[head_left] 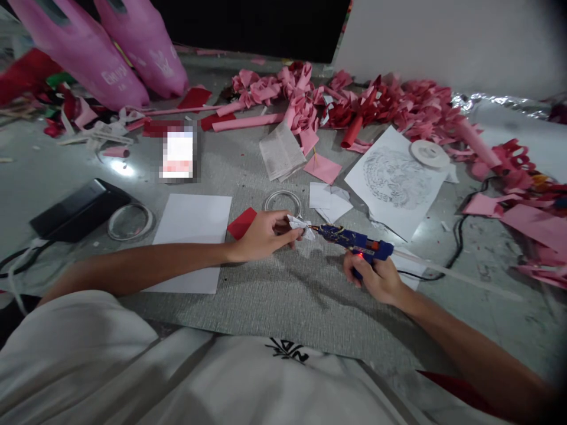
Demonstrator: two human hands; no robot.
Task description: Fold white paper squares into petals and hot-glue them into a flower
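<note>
Risk: the glue gun's (pixel 354 238) tip sits at the folded white paper (pixel 296 222), near your left hand (pixel 261 233) — a slip could burn a finger; too much glue could smear the folds. Your left thumb and fingers pinch the paper above the grey table (pixel 266 301). Your right hand (pixel 376 276) wraps the gun's handle, barrel pointing left — forearm slanting in from lower right.

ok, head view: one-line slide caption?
Right hand points a blue glue gun at folded white paper held in the left hand.
</note>
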